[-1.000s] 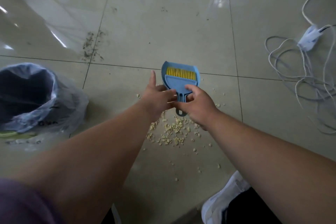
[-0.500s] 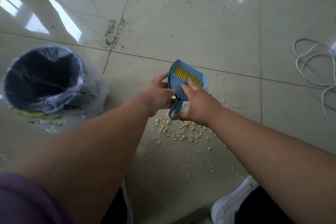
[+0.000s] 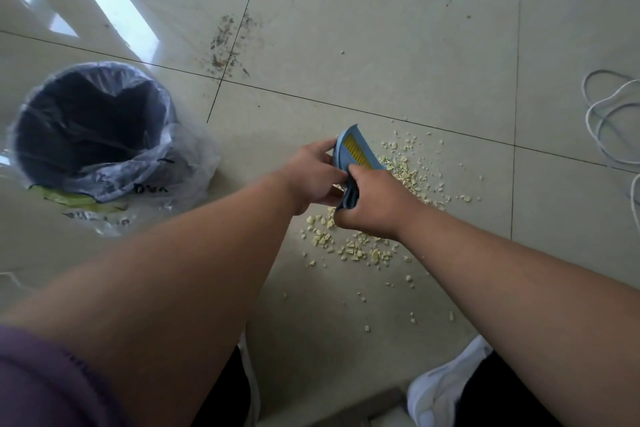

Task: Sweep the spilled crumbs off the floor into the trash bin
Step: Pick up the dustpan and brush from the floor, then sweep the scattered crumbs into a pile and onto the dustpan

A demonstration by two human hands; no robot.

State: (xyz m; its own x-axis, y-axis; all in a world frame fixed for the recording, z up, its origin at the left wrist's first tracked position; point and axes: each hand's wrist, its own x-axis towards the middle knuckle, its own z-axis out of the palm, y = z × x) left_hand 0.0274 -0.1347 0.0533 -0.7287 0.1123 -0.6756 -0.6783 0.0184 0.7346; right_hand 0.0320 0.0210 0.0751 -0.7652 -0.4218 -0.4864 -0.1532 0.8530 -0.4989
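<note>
A small blue dustpan [image 3: 346, 149] with a yellow-bristled brush [image 3: 358, 151] nested in it is held tilted above the tiled floor. My left hand [image 3: 311, 177] grips the pan's left edge. My right hand [image 3: 370, 201] is curled round the blue handles, hiding most of them. Pale yellow crumbs [image 3: 353, 250] lie scattered on the floor under and to the right of both hands. The trash bin [image 3: 90, 121], lined with a clear plastic bag, stands open at the left.
White cables [image 3: 606, 121] loop on the floor at the far right. A patch of dark dirt [image 3: 227, 45] marks the tile joint behind. My white shoe [image 3: 446, 388] is at the bottom right.
The dustpan and brush have been lifted off the floor and tipped leftward. My right hand has closed further round the handle. The view has shifted, bringing the bin nearer the centre.
</note>
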